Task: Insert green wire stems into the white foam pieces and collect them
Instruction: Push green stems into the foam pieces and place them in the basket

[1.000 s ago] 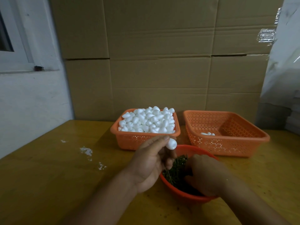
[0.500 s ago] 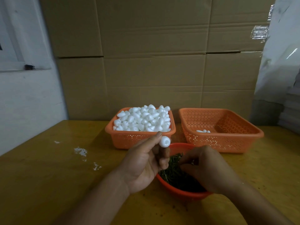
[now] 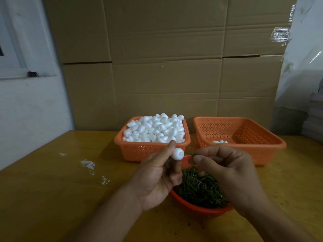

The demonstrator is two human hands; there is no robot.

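Observation:
My left hand (image 3: pixel 157 175) pinches a white foam piece (image 3: pixel 178 154) between thumb and fingers, held up above the table. My right hand (image 3: pixel 225 170) pinches a thin green wire stem (image 3: pixel 189 154) whose tip points at the foam piece, a short gap from it. Below both hands a red bowl (image 3: pixel 201 209) holds a heap of green wire stems (image 3: pixel 199 189). An orange basket (image 3: pixel 148 151) behind is piled with white foam pieces (image 3: pixel 155 128). A second orange basket (image 3: pixel 244 145) to the right holds a few finished pieces (image 3: pixel 220 141).
The yellow-brown table (image 3: pixel 52 189) carries white foam crumbs (image 3: pixel 88 165) on its left part. Stacked cardboard boxes (image 3: pixel 166 58) stand right behind the baskets. A white wall with a window frame (image 3: pixel 26 72) is at the left, and plastic sheeting (image 3: pixel 304 58) hangs at the right.
My right hand has come up out of the red bowl with one green stem pinched and moved it toward the foam piece. My left hand kept holding the foam piece.

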